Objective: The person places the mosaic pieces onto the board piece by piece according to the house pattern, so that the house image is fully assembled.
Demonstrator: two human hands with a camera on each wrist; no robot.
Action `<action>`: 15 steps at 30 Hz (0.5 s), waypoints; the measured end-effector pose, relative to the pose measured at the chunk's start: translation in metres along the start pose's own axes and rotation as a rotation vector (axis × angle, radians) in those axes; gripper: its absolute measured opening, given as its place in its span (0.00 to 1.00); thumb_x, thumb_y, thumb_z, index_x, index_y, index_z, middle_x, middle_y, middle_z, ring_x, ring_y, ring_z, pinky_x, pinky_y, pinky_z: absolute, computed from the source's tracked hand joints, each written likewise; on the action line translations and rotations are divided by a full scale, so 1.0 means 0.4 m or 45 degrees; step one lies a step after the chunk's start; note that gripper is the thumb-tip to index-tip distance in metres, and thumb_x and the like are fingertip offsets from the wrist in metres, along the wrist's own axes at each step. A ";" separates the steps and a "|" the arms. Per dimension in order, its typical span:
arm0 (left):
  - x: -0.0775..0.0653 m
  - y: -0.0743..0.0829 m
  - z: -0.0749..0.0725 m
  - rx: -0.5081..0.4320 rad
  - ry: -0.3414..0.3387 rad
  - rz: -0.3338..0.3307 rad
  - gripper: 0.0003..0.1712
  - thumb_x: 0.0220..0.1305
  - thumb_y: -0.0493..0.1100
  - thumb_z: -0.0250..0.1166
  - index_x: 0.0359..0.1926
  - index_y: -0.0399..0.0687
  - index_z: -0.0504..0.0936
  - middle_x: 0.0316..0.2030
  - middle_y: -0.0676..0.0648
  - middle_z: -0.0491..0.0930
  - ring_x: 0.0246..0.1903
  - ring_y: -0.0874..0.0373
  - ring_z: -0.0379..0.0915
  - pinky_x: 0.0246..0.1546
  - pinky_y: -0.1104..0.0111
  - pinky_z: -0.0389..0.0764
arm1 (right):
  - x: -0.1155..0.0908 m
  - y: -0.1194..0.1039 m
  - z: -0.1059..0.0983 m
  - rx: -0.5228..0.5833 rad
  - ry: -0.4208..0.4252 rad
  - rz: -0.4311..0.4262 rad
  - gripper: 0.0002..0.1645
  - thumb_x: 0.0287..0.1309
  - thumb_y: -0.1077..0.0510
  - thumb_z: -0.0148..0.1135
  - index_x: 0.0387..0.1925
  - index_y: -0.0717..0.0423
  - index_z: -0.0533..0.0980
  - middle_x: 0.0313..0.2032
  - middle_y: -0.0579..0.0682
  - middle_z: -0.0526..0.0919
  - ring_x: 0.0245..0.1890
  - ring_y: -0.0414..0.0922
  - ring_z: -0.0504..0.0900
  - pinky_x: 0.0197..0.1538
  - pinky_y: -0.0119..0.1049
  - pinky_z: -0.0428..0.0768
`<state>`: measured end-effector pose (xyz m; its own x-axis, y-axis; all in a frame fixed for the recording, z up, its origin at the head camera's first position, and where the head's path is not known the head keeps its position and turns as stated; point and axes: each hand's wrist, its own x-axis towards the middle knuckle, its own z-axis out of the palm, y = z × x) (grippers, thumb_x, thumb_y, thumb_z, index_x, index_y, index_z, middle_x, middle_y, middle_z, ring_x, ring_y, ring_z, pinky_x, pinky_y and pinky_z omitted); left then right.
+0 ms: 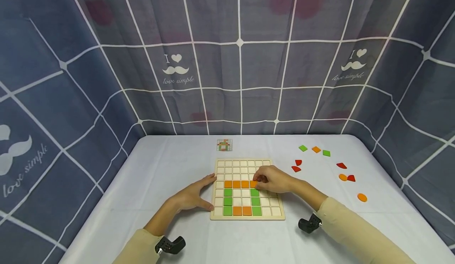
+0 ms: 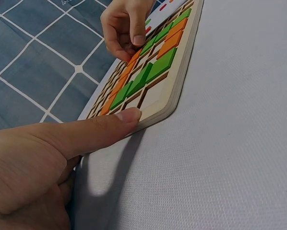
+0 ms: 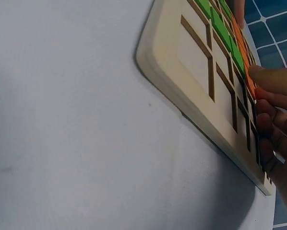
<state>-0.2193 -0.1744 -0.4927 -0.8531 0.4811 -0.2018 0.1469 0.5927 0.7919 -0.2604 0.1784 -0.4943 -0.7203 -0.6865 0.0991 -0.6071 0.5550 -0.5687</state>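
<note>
A wooden grid board (image 1: 249, 218) lies on the white table, its cells partly filled with flat square tiles. Several orange tiles (image 1: 236, 184) form a row, green tiles (image 1: 228, 200) run down two columns below it, and two orange tiles (image 1: 242, 211) sit between the columns at the bottom. My right hand (image 1: 275, 180) pinches the orange tile (image 1: 252, 184) at the row's right end, which its fingers partly cover. My left hand (image 1: 192, 196) rests against the board's left edge, thumb and fingers spread; in the left wrist view the thumb (image 2: 100, 130) touches the rim.
A small pattern card (image 1: 224, 145) lies behind the board. To the right are scattered loose pieces: green diamond (image 1: 303, 148), orange diamond (image 1: 316, 149), green square (image 1: 326, 153), several red pieces (image 1: 341, 165) and orange discs (image 1: 362, 197). A checked curtain (image 1: 220, 66) encloses the table.
</note>
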 end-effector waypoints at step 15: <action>0.000 -0.004 0.003 -0.021 0.007 0.023 0.62 0.43 0.42 0.86 0.79 0.47 0.64 0.80 0.48 0.52 0.79 0.42 0.41 0.75 0.40 0.43 | -0.039 0.025 -0.056 0.012 0.068 -0.024 0.09 0.65 0.61 0.70 0.46 0.55 0.85 0.39 0.40 0.83 0.34 0.38 0.77 0.38 0.34 0.79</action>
<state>-0.2191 -0.1745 -0.4946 -0.8530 0.4883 -0.1842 0.1542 0.5730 0.8049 -0.2626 0.2051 -0.4832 -0.7257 -0.6707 0.1533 -0.6180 0.5376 -0.5737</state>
